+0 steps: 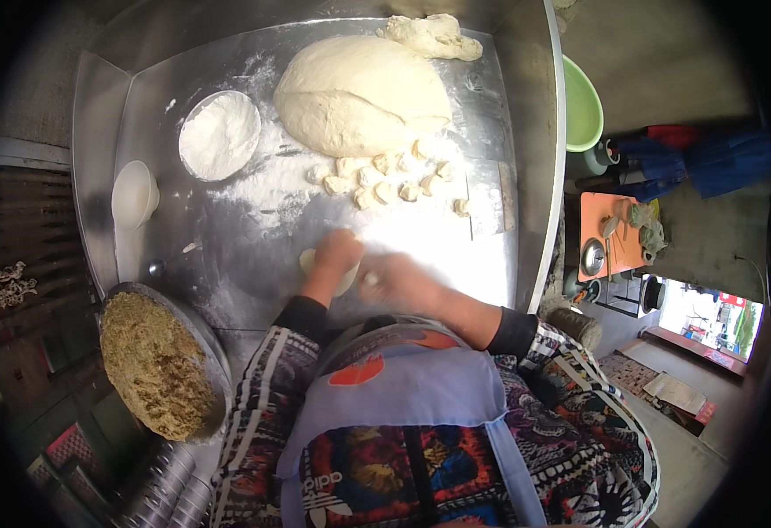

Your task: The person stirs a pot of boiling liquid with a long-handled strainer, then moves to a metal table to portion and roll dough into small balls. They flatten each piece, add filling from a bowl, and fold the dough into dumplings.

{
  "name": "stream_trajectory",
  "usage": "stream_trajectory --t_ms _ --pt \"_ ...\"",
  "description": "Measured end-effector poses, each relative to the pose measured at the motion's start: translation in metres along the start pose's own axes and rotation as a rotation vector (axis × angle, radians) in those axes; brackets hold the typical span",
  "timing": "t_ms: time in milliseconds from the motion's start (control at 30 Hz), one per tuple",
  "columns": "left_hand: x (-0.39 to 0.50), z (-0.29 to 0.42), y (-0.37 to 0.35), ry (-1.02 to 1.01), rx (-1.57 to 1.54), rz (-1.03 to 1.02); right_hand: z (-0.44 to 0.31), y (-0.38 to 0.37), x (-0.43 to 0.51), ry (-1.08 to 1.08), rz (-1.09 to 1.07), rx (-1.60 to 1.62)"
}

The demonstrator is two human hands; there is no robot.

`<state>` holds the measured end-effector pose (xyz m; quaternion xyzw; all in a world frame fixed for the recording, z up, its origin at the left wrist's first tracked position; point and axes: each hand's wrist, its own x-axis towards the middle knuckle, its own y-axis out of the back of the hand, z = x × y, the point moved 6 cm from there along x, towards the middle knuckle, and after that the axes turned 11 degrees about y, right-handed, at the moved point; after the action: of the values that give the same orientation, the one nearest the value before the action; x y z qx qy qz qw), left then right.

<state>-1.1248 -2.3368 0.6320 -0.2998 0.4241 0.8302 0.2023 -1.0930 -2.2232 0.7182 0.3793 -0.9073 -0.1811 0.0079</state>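
Note:
On the floured steel worktop, my left hand is curled on a flat round of dough near the front edge. Just right of it, my right hand is blurred by motion; a pale, rounded end of something shows at its fingers, too blurred to name. Beyond both hands lie several small dough pieces, with one piece apart at the right. Behind them rests a large mound of dough, and a rougher dough lump sits at the back.
A bowl of flour and a white bowl stand left. A large metal basin of chopped filling is at the near left. A dough scraper or flat plate lies right, inside the raised steel wall. Beyond are a green basin and an orange table.

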Motion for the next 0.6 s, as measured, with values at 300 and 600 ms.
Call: stream_trajectory --t_ms 300,600 --pt "-0.026 0.009 0.008 -0.303 -0.174 0.133 0.043 0.014 0.011 -0.096 0.235 0.137" --pt "-0.031 0.010 0.005 -0.177 -0.191 0.352 0.049 0.017 0.028 -0.174 0.445 0.143"
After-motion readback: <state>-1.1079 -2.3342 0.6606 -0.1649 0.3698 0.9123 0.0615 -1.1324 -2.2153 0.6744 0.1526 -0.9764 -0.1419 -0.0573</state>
